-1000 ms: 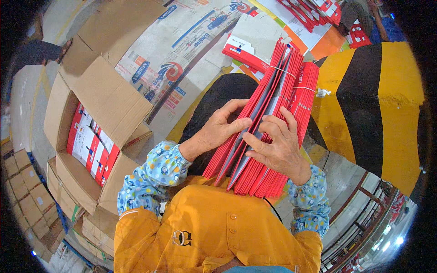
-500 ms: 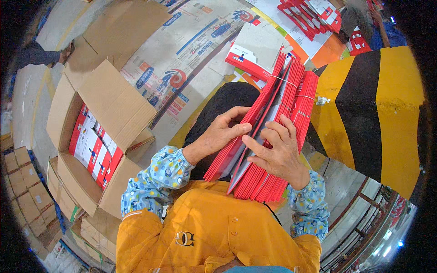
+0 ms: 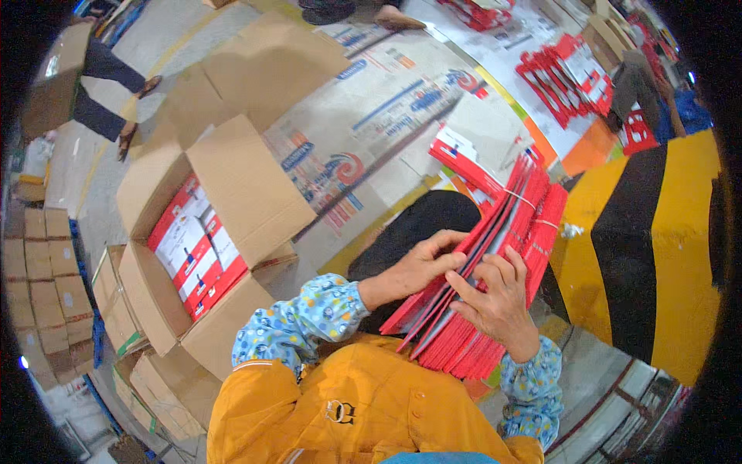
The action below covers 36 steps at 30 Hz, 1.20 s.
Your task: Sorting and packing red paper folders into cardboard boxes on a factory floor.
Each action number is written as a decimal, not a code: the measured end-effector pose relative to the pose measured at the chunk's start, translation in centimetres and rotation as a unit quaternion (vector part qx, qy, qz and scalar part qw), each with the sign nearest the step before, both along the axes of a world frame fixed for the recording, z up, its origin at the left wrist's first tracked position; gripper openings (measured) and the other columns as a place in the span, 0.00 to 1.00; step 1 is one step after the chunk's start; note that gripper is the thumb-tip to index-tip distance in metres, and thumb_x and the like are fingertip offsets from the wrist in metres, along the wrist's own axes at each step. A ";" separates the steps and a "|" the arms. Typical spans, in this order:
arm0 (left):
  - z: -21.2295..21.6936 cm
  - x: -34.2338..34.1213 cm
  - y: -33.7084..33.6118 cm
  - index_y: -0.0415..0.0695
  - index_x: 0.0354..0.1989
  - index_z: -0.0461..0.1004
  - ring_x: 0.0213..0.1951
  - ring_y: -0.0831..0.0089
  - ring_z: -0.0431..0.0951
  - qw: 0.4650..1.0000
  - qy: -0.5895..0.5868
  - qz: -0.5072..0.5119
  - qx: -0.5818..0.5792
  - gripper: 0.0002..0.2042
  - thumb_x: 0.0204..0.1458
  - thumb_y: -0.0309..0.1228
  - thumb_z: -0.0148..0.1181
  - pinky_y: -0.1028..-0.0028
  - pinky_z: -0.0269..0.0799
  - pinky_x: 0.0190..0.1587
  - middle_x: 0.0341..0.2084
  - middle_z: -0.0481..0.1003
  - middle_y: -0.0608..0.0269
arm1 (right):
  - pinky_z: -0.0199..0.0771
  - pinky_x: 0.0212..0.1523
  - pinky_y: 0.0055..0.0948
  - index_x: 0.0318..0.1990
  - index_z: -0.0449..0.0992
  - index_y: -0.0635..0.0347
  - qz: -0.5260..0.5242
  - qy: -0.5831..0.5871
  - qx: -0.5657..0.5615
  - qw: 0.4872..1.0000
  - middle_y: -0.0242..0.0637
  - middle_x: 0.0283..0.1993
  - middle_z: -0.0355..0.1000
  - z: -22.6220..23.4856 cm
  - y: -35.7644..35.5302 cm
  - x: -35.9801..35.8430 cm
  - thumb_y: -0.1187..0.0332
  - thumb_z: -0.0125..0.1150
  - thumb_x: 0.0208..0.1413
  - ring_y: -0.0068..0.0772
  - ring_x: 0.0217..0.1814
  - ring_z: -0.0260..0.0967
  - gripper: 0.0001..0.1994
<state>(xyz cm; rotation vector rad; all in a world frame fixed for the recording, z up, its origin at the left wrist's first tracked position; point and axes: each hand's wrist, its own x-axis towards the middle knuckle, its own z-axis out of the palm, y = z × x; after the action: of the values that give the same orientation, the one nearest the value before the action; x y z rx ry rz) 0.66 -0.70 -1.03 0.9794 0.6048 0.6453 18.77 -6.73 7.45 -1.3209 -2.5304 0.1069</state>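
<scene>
A thick bundle of flat red folded cartons (image 3: 471, 344) lies upright on edge across my lap, tied with thin pale bands near its far end. My left hand (image 3: 425, 267) grips the left part, thumb on top and fingers round the outer side. Over the right part, my right hand (image 3: 502, 301) rests with bent fingers, its fingertips at the gap that parts the bundle. Grey inner faces show in that gap. Beyond the bundle lies a stack of white and red flat cartons (image 3: 464, 158).
An open cardboard box (image 3: 255, 193) with red and white cartons stands at my left. A yellow and black striped block (image 3: 618, 255) is at my right. More red cartons (image 3: 564, 81) lie at far right. Flattened cardboard (image 3: 371, 116) covers the floor. A person's legs (image 3: 108, 93) show at far left.
My view has shifted, so the scene sits lower and farther right. Both hands remain on the bundle, with the gap narrower. More of the person at far left shows, along with a cardboard box.
</scene>
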 end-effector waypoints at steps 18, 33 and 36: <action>0.4 -1.0 1.1 0.35 0.58 0.68 0.48 0.75 0.74 0.994 0.060 0.012 0.090 0.19 0.63 0.33 0.52 0.72 0.71 0.52 0.48 0.76 0.56 | 0.55 0.65 0.55 0.36 0.76 0.49 0.006 0.050 -0.003 0.999 0.33 0.43 0.66 -0.4 -0.2 0.9 0.59 0.75 0.34 0.41 0.57 0.64 0.19; 0.7 -0.5 1.5 0.37 0.60 0.67 0.51 0.74 0.72 0.995 -0.036 -0.047 -0.081 0.24 0.57 0.35 0.63 0.70 0.68 0.57 0.50 0.73 0.58 | 0.53 0.64 0.52 0.45 0.79 0.41 -0.005 0.029 0.001 1.000 0.31 0.48 0.65 -0.9 -0.5 1.1 0.56 0.74 0.37 0.35 0.58 0.62 0.23; 0.5 -0.3 1.5 0.38 0.59 0.67 0.50 0.73 0.72 0.993 -0.048 -0.048 -0.095 0.25 0.56 0.35 0.65 0.71 0.68 0.57 0.50 0.72 0.59 | 0.54 0.64 0.52 0.46 0.79 0.39 -0.009 0.010 0.015 1.000 0.29 0.48 0.65 -0.4 -0.2 0.3 0.55 0.74 0.36 0.35 0.57 0.61 0.23</action>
<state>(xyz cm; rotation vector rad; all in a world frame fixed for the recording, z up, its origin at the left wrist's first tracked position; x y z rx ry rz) 0.37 0.78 -0.52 0.7890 0.5211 0.5358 19.07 -6.91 7.02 -1.3252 -2.4926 0.0783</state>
